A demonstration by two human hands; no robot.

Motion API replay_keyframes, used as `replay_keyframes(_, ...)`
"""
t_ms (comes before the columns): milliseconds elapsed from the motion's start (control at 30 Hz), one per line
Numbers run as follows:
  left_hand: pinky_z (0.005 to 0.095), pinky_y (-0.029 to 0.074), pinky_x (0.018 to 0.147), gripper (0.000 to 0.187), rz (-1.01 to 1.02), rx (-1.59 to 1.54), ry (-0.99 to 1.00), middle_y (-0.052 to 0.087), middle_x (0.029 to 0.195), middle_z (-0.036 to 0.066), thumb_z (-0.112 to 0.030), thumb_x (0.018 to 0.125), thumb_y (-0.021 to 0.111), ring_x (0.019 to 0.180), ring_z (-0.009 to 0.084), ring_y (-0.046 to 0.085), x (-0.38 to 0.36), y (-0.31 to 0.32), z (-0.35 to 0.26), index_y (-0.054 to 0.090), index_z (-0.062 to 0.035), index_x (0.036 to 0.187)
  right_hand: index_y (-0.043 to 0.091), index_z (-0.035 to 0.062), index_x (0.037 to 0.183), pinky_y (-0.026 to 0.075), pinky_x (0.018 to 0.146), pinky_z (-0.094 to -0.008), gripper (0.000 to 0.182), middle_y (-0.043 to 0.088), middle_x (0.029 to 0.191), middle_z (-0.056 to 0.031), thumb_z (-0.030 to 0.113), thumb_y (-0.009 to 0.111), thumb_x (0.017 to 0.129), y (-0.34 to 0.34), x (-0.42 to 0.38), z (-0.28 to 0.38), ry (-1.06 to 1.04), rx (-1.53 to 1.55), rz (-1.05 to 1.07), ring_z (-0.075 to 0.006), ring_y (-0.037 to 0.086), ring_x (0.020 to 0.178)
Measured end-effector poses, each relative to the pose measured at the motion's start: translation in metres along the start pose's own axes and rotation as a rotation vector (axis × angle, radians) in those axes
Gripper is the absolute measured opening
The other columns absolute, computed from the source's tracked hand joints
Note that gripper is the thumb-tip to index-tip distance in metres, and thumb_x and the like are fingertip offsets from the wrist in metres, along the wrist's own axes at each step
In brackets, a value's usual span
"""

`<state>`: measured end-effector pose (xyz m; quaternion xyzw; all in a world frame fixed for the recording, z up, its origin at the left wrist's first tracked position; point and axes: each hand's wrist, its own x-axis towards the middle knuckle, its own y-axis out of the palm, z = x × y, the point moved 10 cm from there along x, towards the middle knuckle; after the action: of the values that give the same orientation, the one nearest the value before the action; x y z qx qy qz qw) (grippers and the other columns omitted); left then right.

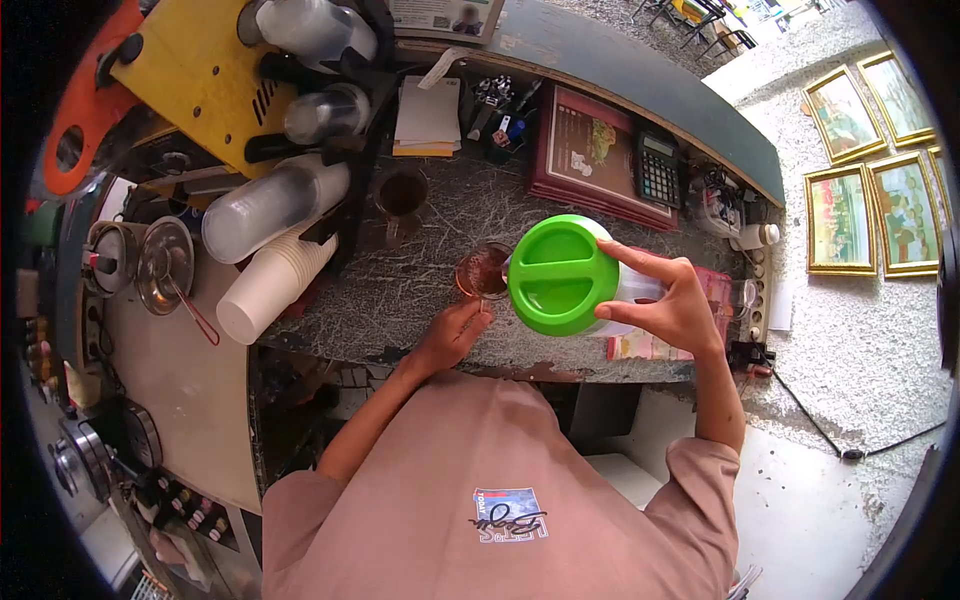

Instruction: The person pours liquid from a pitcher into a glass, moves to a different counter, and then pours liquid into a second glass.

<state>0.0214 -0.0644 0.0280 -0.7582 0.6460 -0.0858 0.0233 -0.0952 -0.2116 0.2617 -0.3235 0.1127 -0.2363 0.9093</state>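
Note:
My right hand (676,305) is wrapped around a clear plastic pitcher with a bright green lid (562,276). The pitcher is tipped to the left, its spout side right at the rim of a glass mug (482,270). Reddish-brown liquid shows inside that mug. Fingers of my left hand (452,335) are closed on the mug's handle, at its near side. Farther back on the scratched dark counter (430,270) stands a second glass mug (402,190) with dark contents.
Stacked paper cups (275,290) and clear plastic cups (270,210) lie to the left. Behind are a notepad (427,115), a pen holder (505,130), dark red menus (590,150) and a calculator (658,168). A strainer (165,265) sits on the left side table.

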Motion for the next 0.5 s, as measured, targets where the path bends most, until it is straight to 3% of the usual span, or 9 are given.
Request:
replay_keyframes(100, 0.0371, 0.05, 0.079, 0.026, -0.008, -0.101, -0.017, 0.065, 0.092, 0.014, -0.023, 0.105, 0.053, 0.087, 0.0271, 0.066, 0.0, 0.0, 0.007, 0.062, 0.0012, 0.102, 0.066, 0.0061, 0.133, 0.053, 0.072, -0.0257, 0.062, 0.074, 0.091, -0.0068, 0.019, 0.087, 0.077, -0.006, -0.017, -0.027, 0.074, 0.159, -0.098, -0.0096, 0.064, 0.078)
replay_keyframes(133, 0.0371, 0.05, 0.079, 0.026, -0.002, -0.101, -0.017, 0.065, 0.092, 0.014, -0.023, 0.105, 0.053, 0.087, 0.0271, 0.066, 0.001, 0.001, 0.005, 0.062, 0.0012, 0.102, 0.066, 0.0051, 0.133, 0.049, 0.065, -0.0237, 0.058, 0.074, 0.091, -0.0056, 0.017, 0.084, 0.08, -0.009, -0.024, -0.038, 0.093, 0.208, -0.132, -0.0079, 0.061, 0.072)
replay_keyframes(200, 0.0338, 0.05, 0.08, 0.028, 0.013, -0.142, -0.058, 0.065, 0.092, 0.01, -0.025, 0.106, 0.053, 0.087, 0.0202, 0.063, 0.001, 0.0, 0.006, 0.062, 0.0013, 0.102, 0.066, 0.0041, 0.133, 0.045, 0.059, -0.0218, 0.054, 0.073, 0.09, -0.0044, 0.016, 0.08, 0.082, -0.01, -0.044, -0.063, 0.114, 0.264, -0.172, -0.0062, 0.058, 0.066)
replay_keyframes(267, 0.033, 0.049, 0.081, 0.028, 0.019, -0.17, -0.06, 0.065, 0.093, 0.009, -0.025, 0.106, 0.053, 0.087, 0.0184, 0.062, 0.002, 0.001, 0.007, 0.063, 0.0011, 0.101, 0.065, -0.001, 0.132, 0.031, 0.048, -0.0194, 0.048, 0.072, 0.09, -0.0051, 0.014, 0.07, 0.087, -0.024, -0.074, -0.094, 0.139, 0.496, -0.416, -0.0013, 0.046, 0.054)
replay_keyframes(300, 0.0322, 0.049, 0.081, 0.028, 0.016, -0.201, -0.06, 0.065, 0.093, 0.008, -0.025, 0.106, 0.053, 0.087, 0.0166, 0.061, 0.002, 0.001, 0.007, 0.063, 0.0009, 0.101, 0.065, -0.001, 0.132, 0.031, 0.048, -0.0194, 0.048, 0.072, 0.09, -0.0051, 0.014, 0.07, 0.087, -0.018, -0.081, -0.099, 0.143, 0.501, -0.421, -0.0013, 0.046, 0.054)
replay_keyframes(367, 0.0322, 0.049, 0.082, 0.029, 0.027, -0.194, -0.079, 0.065, 0.093, 0.008, -0.026, 0.106, 0.053, 0.088, 0.016, 0.061, 0.002, 0.001, 0.006, 0.063, 0.0009, 0.102, 0.06, -0.0047, 0.135, 0.021, 0.043, -0.0183, 0.049, 0.072, 0.093, -0.0055, 0.014, 0.063, 0.09, -0.035, -0.111, -0.113, 0.092, 0.738, -0.821, 0.0018, 0.036, 0.049)
replay_keyframes(400, 0.0321, 0.049, 0.082, 0.03, 0.033, -0.188, -0.094, 0.066, 0.093, 0.008, -0.027, 0.106, 0.053, 0.089, 0.0154, 0.061, 0.002, 0.001, 0.005, 0.063, 0.001, 0.102, 0.052, -0.0053, 0.143, 0.019, 0.041, -0.0175, 0.053, 0.073, 0.102, -0.0082, 0.011, 0.056, 0.092, -0.039, -0.121, -0.11, 0.108, 0.764, -0.91, 0.002, 0.035, 0.048)
replay_keyframes(500, 0.0319, 0.048, 0.084, 0.028, 0.028, -0.191, -0.12, 0.066, 0.095, 0.007, -0.025, 0.105, 0.054, 0.09, 0.0146, 0.061, 0.001, 0.0, 0.008, 0.064, 0.0009, 0.102, 0.045, -0.0042, 0.148, 0.02, 0.041, -0.0163, 0.055, 0.072, 0.113, -0.013, 0.011, 0.05, 0.095, -0.047, -0.163, -0.137, 0.08, 0.817, -1.12, 0.0023, 0.038, 0.049)
